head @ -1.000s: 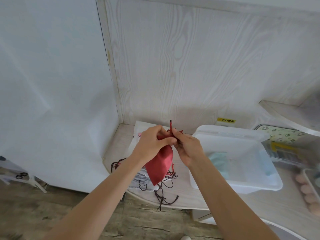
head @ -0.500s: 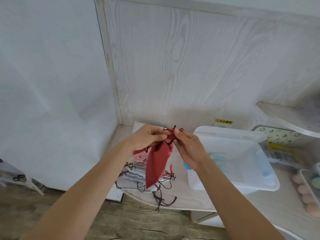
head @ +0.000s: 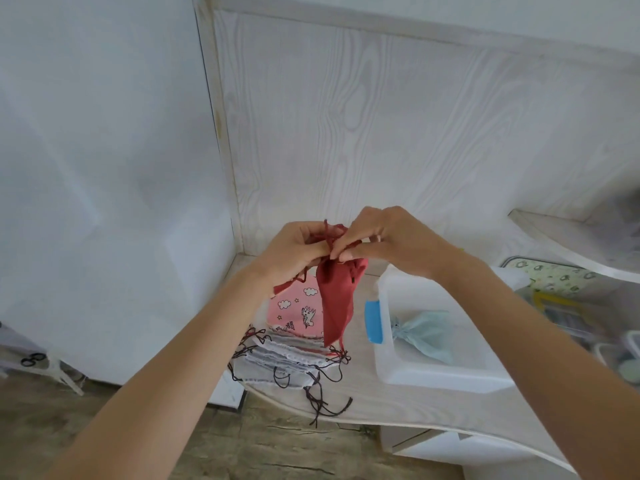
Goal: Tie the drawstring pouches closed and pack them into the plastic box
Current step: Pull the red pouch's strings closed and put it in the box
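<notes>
two bare forearms are reaching up from the bottom edge, over a wood-plank floor (head: 284, 448). past the floor, the rounded front edge of a pale wood-grain tabletop (head: 374, 398) is carrying the task's things. nearest on it, a stack of flat grey and white fabric drawstring pouches (head: 282, 362) is lying with dark cords trailing over the edge, and a pink pouch printed with clouds and small animals (head: 294, 310) is sitting on top of the stack. just to the right, a translucent white plastic box (head: 440, 375) is standing open, with a blue clip on its left wall, and a pale blue pouch with a gathered neck (head: 424, 332) is lying inside it.

above the stack, both hands are held close together. the left hand (head: 294, 247) is curling round the gathered neck and cord of a dark red fabric drawstring pouch (head: 337, 299), and the right hand (head: 384, 242) is pinching the red cord beside it. the red pouch is hanging down from the fingers, clear of the tabletop and above the stack.

at the far right, clear containers (head: 568, 306) are sitting under a white shelf (head: 571, 244). behind everything, a white wood-grain panel (head: 398, 133) is standing beside a plain white wall (head: 104, 150).
</notes>
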